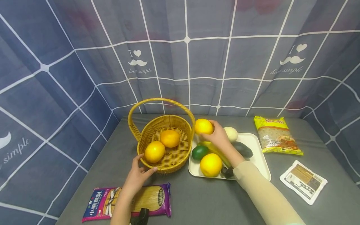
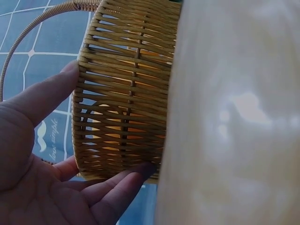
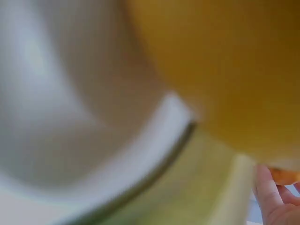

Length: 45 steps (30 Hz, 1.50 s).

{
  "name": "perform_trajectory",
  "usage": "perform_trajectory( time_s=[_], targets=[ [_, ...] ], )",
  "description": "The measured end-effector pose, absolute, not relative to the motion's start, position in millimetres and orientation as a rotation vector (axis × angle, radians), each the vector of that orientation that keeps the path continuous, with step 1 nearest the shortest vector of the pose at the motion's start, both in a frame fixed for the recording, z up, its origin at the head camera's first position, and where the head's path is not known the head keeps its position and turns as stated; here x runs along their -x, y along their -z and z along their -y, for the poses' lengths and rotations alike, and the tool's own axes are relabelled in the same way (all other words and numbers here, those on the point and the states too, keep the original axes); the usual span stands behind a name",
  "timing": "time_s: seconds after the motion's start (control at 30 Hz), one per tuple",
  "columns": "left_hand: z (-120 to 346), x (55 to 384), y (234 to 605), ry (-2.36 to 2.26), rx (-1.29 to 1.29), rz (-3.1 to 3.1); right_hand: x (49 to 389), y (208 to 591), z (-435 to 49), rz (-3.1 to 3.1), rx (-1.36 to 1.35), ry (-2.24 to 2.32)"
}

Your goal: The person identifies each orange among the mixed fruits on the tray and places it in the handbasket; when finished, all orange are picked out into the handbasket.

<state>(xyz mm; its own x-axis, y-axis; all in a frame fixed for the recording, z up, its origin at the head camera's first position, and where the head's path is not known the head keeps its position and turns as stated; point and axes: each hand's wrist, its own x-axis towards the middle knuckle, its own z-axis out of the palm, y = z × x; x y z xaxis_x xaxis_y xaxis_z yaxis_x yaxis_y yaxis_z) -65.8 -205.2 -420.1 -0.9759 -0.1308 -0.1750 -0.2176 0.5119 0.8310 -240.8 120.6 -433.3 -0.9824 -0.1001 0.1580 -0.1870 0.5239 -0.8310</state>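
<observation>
My right hand (image 1: 217, 136) grips an orange (image 1: 203, 126) above the back left corner of the white tray (image 1: 260, 159). In the right wrist view, fingers (image 3: 274, 201) on a partly visible orange (image 3: 283, 176) appear at lower right; another orange (image 3: 234, 70) blurs close to the lens. With thumb and fingers, my left hand (image 1: 137, 175) holds the near rim of the yellow wicker basket (image 1: 170, 165). The left wrist view shows the thumb on the rim and fingers along the woven wall (image 2: 126, 93). Two oranges, a front one (image 1: 154, 152) and a back one (image 1: 170, 138), lie inside.
On the tray are an orange (image 1: 211, 165), a dark green oval fruit (image 1: 200, 153), a banana (image 1: 209, 145), a dark eggplant-like item (image 1: 242, 149) and a pale round item (image 1: 231, 134). A pasta pack (image 1: 150, 198), yellow bag (image 1: 278, 136) and white packet (image 1: 303, 182) lie around.
</observation>
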Motion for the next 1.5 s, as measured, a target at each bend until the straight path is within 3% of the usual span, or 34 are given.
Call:
perform_trajectory(
  time_s=[0.33,0.83,1.1,1.5],
  targets=[
    [206.5,64.8,418.8,-1.473,0.299,-2.665,218.1,398.7,-125.6,2.548,-0.214,-1.684],
    [207.7,65.0,417.7,-1.47,0.318,-2.668,155.9,366.8,-118.4,2.399,-0.23,-1.851],
    [207.2,64.8,419.4,-1.493,0.313,-2.653,134.7,371.4,-86.5,2.435,-0.469,-1.832],
    [204.5,63.9,420.5,-1.508,0.298,-2.654,137.7,395.8,-45.4,2.64,-0.632,-1.496]
  ],
)
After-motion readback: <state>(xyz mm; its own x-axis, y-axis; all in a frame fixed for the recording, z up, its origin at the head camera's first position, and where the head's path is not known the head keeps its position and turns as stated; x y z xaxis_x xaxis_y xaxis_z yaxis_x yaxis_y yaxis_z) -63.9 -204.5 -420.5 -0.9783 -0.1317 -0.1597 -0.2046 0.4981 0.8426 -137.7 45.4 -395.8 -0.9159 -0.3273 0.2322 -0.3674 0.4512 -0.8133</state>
